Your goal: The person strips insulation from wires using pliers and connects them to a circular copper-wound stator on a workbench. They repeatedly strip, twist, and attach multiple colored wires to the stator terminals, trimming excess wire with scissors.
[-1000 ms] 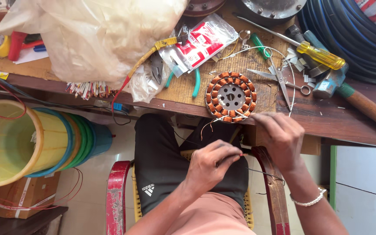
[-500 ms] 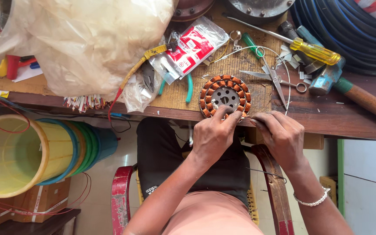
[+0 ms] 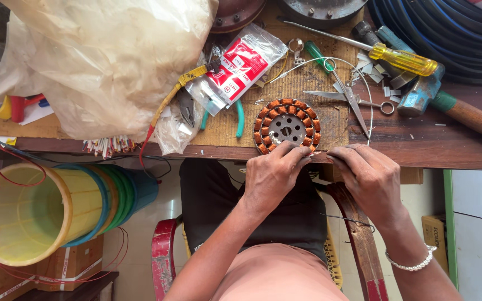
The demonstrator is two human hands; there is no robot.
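Your left hand (image 3: pixel 271 178) and right hand (image 3: pixel 366 178) pinch something small at the bench edge, at 6 o'clock of the wound coil ring (image 3: pixel 286 126). All coils appear wound; the loose wire ends remain.

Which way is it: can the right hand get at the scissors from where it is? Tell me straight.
Probably yes. The right hand sits at the table edge, and the scissors lie open on the mat just beyond it. Only a thin loop of wire arcs over them; nothing bulky lies between.
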